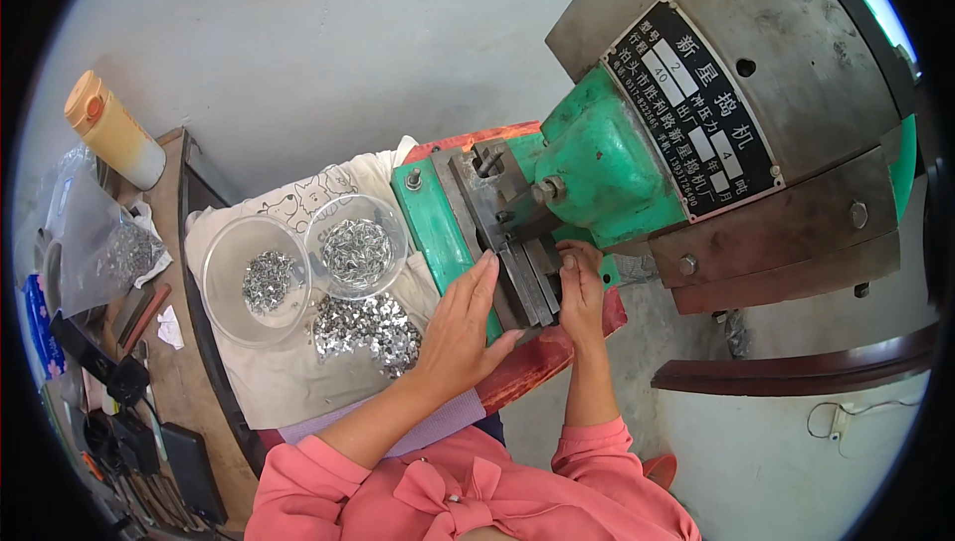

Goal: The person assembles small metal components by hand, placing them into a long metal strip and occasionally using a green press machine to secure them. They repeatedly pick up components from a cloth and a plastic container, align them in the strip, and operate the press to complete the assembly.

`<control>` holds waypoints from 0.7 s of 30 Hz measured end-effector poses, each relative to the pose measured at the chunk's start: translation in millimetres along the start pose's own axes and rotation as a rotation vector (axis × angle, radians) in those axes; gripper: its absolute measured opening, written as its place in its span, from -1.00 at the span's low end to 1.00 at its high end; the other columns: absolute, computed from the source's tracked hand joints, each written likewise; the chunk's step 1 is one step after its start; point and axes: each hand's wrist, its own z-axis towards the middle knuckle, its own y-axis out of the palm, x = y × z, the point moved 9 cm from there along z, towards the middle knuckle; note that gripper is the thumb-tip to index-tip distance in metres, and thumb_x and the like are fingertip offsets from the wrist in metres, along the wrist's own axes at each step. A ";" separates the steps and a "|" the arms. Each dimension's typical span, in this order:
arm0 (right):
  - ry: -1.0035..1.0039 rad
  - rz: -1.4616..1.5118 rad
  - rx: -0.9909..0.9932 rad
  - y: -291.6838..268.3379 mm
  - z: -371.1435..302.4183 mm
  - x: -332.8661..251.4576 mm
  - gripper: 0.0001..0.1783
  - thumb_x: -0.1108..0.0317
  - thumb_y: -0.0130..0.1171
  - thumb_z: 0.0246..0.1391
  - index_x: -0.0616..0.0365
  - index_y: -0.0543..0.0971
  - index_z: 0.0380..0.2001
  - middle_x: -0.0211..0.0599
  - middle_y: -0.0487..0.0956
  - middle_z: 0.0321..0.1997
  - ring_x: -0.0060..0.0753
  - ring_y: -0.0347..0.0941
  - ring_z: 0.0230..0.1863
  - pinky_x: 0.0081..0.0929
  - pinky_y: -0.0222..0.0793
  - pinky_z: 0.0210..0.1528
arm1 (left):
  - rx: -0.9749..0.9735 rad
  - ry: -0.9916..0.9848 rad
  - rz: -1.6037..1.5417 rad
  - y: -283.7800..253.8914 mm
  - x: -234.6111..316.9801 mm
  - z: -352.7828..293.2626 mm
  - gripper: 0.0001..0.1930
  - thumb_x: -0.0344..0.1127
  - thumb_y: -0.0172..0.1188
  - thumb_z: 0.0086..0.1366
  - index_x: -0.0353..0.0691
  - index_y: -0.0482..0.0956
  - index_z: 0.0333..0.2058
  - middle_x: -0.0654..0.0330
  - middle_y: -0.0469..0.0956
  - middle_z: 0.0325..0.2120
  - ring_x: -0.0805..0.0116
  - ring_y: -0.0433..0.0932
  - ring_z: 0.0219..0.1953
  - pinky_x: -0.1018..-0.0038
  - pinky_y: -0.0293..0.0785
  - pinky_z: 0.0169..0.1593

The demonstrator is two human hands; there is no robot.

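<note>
Metal tooling [530, 282] sits between the left hand [460, 324] and right hand [583, 300].

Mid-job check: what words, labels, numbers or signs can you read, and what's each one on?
Black nameplate on the green and grey press: white characters plus numbers, large enough to read, but I won't copy them out.
Blue package at the far left: any print is too small and distorted to read.
Pale cloth: a line-drawn dog; no lettering I can make out.
</note>
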 end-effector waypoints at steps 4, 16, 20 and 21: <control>0.024 0.133 0.413 -40.7 -25.1 -5.8 -0.72 0.31 -0.07 0.39 0.30 0.48 -0.04 -0.17 0.48 0.07 -0.26 0.33 0.12 -0.36 0.18 0.26 | -0.012 -0.035 -0.003 4.7 -3.0 4.8 0.08 -0.34 0.51 -0.02 -0.44 0.00 0.38 -0.22 0.17 0.31 -0.20 0.26 0.27 0.13 0.25 0.32; -0.336 -1.067 0.983 -311.0 -13.9 -20.7 -0.41 0.17 0.02 0.34 0.30 0.25 0.30 -0.04 0.35 0.25 -0.13 0.33 0.26 -0.20 0.28 0.30 | 0.022 -0.092 -0.021 7.8 -10.4 12.2 0.08 -0.29 0.54 -0.15 -0.39 0.08 0.32 -0.18 0.17 0.28 -0.19 0.23 0.29 0.10 0.25 0.33; -0.039 -0.949 0.942 -379.9 11.6 31.2 -0.41 0.18 0.02 0.34 0.30 0.26 0.30 -0.05 0.35 0.25 -0.14 0.33 0.26 -0.20 0.28 0.30 | 0.063 -0.095 0.005 7.0 -14.5 12.1 0.07 -0.28 0.53 -0.20 -0.41 0.12 0.29 -0.16 0.18 0.26 -0.17 0.25 0.28 0.11 0.29 0.30; 0.024 -0.943 0.935 -396.7 16.0 37.8 -0.41 0.18 0.02 0.34 0.29 0.26 0.30 -0.05 0.35 0.25 -0.14 0.33 0.26 -0.20 0.28 0.29 | 0.069 -0.096 -0.002 8.2 -14.3 13.1 0.06 -0.28 0.53 -0.21 -0.41 0.13 0.27 -0.15 0.19 0.25 -0.17 0.26 0.27 0.12 0.30 0.30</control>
